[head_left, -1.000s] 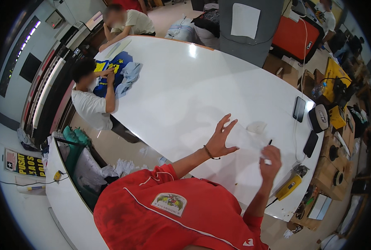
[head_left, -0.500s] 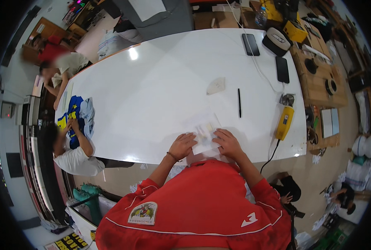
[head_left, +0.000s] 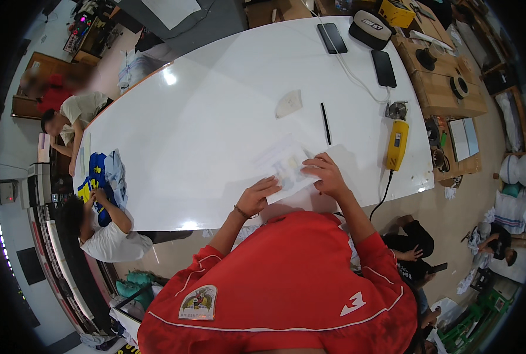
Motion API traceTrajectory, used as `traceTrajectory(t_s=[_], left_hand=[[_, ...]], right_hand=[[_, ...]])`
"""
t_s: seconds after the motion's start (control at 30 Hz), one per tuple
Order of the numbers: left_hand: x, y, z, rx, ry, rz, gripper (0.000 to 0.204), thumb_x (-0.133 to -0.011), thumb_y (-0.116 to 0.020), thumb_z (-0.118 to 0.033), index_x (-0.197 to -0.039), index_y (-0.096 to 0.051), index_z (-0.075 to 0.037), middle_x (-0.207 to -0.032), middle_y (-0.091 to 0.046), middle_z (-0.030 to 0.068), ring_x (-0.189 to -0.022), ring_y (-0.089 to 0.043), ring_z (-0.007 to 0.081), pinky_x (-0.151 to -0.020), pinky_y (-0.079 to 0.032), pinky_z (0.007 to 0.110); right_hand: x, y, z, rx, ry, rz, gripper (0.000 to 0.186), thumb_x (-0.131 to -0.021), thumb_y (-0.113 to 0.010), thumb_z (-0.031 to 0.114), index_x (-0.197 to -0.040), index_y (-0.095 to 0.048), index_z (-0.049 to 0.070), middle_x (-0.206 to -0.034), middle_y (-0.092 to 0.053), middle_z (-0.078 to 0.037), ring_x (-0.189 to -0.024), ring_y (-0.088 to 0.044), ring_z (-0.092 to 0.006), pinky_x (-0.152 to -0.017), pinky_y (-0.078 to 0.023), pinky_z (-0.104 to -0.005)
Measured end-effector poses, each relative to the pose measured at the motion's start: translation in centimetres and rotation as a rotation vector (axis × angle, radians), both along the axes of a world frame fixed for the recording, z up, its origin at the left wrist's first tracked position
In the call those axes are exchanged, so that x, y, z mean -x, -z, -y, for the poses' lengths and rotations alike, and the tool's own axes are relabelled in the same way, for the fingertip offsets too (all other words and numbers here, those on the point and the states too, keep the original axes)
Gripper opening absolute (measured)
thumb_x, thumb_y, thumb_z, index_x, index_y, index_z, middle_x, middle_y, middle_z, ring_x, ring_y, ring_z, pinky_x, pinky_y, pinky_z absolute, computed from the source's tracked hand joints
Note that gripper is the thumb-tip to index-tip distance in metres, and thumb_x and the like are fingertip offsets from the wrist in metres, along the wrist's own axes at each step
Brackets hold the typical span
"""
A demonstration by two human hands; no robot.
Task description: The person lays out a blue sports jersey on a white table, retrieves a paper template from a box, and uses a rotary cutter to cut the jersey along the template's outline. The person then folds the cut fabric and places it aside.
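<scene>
Near the table's front edge, my two hands are on a white printed paper sheet [head_left: 291, 177] with faint coloured patches. At its lower left corner, my left hand [head_left: 258, 195] grips the edge with bent fingers. My right hand [head_left: 329, 173] pinches its right side, thumb and fingertips at the edge. The sheet lies tilted on or just over the white table [head_left: 204, 124]; which of the two I cannot tell. Beyond my right hand is a black pen [head_left: 325, 124]. A pale fan-shaped piece [head_left: 289, 104] lies farther off, left of the pen.
At the right stands a yellow electric cloth cutter [head_left: 397, 141] with a cord. Two phones [head_left: 332, 39], a white cable and a dark case [head_left: 370, 30] are at the far right. Co-workers sit at the left beside blue and yellow cloth [head_left: 97, 171]. Another person [head_left: 413, 242] is low at the right.
My right hand has risen slightly and moved right along the sheet's edge, and the sheet has turned. My view has shifted, so the table things appear higher and farther left.
</scene>
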State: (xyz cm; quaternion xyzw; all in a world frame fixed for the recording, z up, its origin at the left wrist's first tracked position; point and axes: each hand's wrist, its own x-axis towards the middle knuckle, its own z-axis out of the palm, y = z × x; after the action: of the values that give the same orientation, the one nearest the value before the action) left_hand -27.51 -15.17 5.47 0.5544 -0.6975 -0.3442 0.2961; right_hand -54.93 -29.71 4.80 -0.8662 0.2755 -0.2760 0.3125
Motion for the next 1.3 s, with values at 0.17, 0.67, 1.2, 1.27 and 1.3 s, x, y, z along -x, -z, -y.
traceTrajectory(t_s=[0.17,0.67,1.2,1.27,1.3], left_hand=[[-0.6,0.5,-1.4,0.095,0.104,0.254,0.064,-0.073,-0.049,0.017,-0.124,-0.07,-0.014,-0.132,-0.066,0.013,-0.135,-0.054,0.0311,-0.116,-0.042,0.049],[0.5,2.6,-3.7,0.109,-0.607,0.285,0.018,-0.096,-0.066,-0.021,-0.099,-0.07,-0.003,-0.086,-0.068,0.015,-0.079,-0.063,0.0342,-0.074,-0.045,0.046],[0.7,4.3,0.3,0.008,-0.71,0.628,0.031,-0.102,-0.057,-0.033,-0.083,-0.06,-0.01,-0.058,-0.061,0.0126,-0.055,-0.059,0.0325,-0.069,-0.04,0.044],[0.6,4.4,0.6,0.002,-0.693,0.666,0.03,-0.102,-0.057,-0.033,-0.083,-0.06,-0.01,-0.057,-0.06,0.0137,-0.052,-0.058,0.0333,-0.069,-0.041,0.044],[0.5,4.4,0.7,0.009,-0.689,0.664,0.03,-0.102,-0.057,-0.033,-0.083,-0.06,-0.01,-0.056,-0.06,0.0139,-0.052,-0.057,0.0335,-0.069,-0.041,0.044]], right_hand=[[0.7,1.1,-0.9,0.09,-0.053,-0.108,0.048,-0.06,-0.075,0.002,-0.105,-0.074,0.018,-0.125,-0.067,0.002,-0.114,-0.056,-0.0282,-0.095,-0.047,-0.0417],[-3.4,1.9,-1.5,-0.102,0.206,-0.157,0.011,-0.091,-0.067,0.019,-0.085,-0.066,0.009,-0.072,-0.061,-0.009,-0.079,-0.057,-0.0299,-0.074,-0.04,-0.0455],[-5.7,1.9,-1.4,-0.011,0.34,-0.373,0.019,-0.094,-0.063,0.024,-0.086,-0.063,0.008,-0.07,-0.065,-0.011,-0.074,-0.063,-0.033,-0.076,-0.044,-0.0485],[-5.7,1.9,-1.6,-0.005,0.338,-0.361,0.019,-0.093,-0.063,0.024,-0.085,-0.062,0.007,-0.07,-0.065,-0.012,-0.074,-0.062,-0.0332,-0.077,-0.043,-0.0487],[-5.7,1.8,-1.5,-0.003,0.334,-0.357,0.019,-0.093,-0.063,0.024,-0.085,-0.062,0.007,-0.07,-0.064,-0.012,-0.074,-0.062,-0.0333,-0.077,-0.043,-0.0488]])
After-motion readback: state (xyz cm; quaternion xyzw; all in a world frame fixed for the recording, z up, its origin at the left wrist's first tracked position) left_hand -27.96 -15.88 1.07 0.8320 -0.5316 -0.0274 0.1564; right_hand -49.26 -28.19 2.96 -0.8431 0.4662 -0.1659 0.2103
